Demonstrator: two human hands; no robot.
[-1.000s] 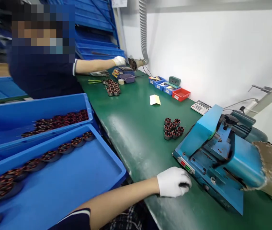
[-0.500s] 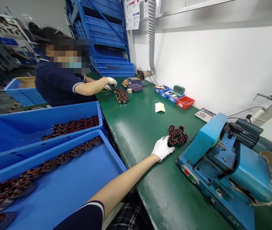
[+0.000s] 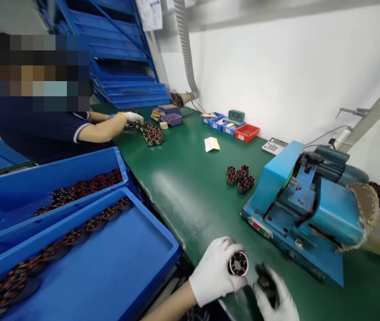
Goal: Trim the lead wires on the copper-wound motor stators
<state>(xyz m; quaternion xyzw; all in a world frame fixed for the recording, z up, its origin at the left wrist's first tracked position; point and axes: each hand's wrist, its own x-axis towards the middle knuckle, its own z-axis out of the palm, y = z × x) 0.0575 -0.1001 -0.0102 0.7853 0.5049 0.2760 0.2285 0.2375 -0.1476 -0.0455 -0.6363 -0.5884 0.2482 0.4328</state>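
My left hand (image 3: 217,271), in a white glove, grips a motor stator (image 3: 238,264), a round ring with dark, coppery windings inside. Its open face is turned up toward me, just above the near edge of the green table. Close beside it on the right is my right hand (image 3: 275,292), also gloved and smeared by motion. Something dark shows around its curled fingers; whether that is a held part or a stained glove I cannot make out. Farther up the table stands a small cluster of stators (image 3: 240,174).
On the right stands a blue motor-driven machine (image 3: 297,214) with red and green buttons. Blue trays (image 3: 109,258) holding stators lie to the left. Small bins (image 3: 247,132), a calculator (image 3: 274,146) and folded paper (image 3: 212,144) are toward the wall. A co-worker (image 3: 52,129) handles parts at the far left.
My left hand has drawn back from the cluster toward me with one stator, leaving fewer there. My right hand has come into view. The camera view has shifted.
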